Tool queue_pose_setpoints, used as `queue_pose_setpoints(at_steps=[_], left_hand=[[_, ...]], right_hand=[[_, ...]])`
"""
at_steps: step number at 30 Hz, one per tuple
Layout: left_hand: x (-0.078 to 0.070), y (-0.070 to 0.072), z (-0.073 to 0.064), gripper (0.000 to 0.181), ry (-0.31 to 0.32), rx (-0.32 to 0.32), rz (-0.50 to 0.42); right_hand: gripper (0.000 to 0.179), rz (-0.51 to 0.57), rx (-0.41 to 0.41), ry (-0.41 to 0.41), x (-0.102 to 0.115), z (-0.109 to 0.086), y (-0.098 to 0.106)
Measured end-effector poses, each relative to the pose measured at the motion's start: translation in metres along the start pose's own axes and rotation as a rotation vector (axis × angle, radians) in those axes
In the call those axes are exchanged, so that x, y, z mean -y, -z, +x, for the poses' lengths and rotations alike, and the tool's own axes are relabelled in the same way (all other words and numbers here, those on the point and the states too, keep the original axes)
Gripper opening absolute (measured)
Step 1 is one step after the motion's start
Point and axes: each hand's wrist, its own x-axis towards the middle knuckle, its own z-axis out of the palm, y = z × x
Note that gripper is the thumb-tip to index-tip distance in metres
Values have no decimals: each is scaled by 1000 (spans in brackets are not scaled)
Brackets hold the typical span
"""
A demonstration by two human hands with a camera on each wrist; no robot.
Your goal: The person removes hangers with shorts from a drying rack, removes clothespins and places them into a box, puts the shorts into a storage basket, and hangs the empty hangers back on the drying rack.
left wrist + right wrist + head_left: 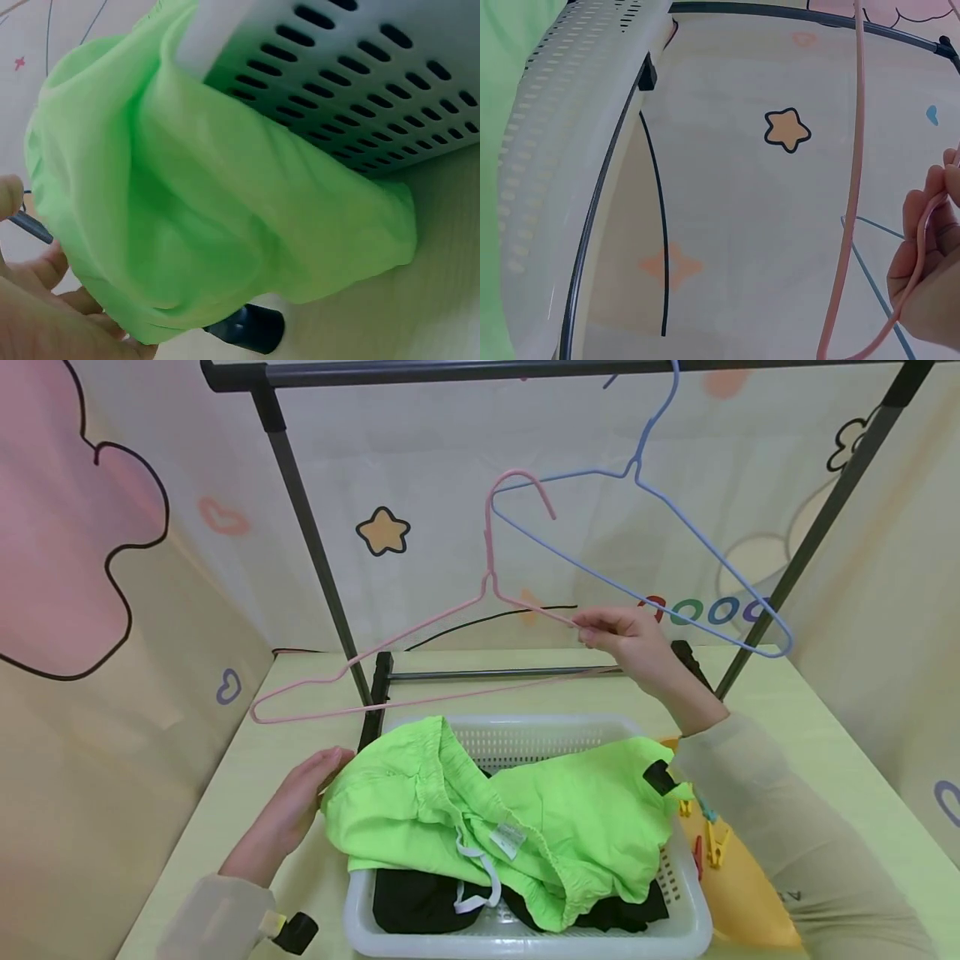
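My right hand (626,643) pinches one arm of a pink clothes hanger (420,631), held up in front of the rack. In the right wrist view, the fingers (922,232) of this hand curl round the pink rod. Bright green shorts (420,793), with a white drawstring and a label, lie heaped across a white basket (525,947). At their left side is my left hand (300,797). Its fingertips (82,300) touch the green cloth in the left wrist view, with the thumb apart from it. Black clothing (420,902) sits beneath the shorts in the basket.
A blue hanger (570,560) hangs from the black rack bar (450,372) at the right. The rack's slanted posts (307,518) stand behind the basket. Several small clothespins (717,843) lie on a yellow-orange surface (742,893) right of the basket, partly behind my right sleeve.
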Motion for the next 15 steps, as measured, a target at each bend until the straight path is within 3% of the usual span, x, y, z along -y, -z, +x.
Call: queue_pose_setpoints(at_steps=[2,6,10,15], left_hand=[[4,1,1,50,25,-25,-13],[12,0,2,53,95,-46,-67],[21,-3,4,50,152,-37,-172],[31,-8,6,45,164,4,-265]], right_hand=[[38,18,-1,7,1,5,-3],[25,48,-5,0,2,13,-9],[19,44,-2,-23,2,22,-12],[25,30,13,-24,7,34,-15]])
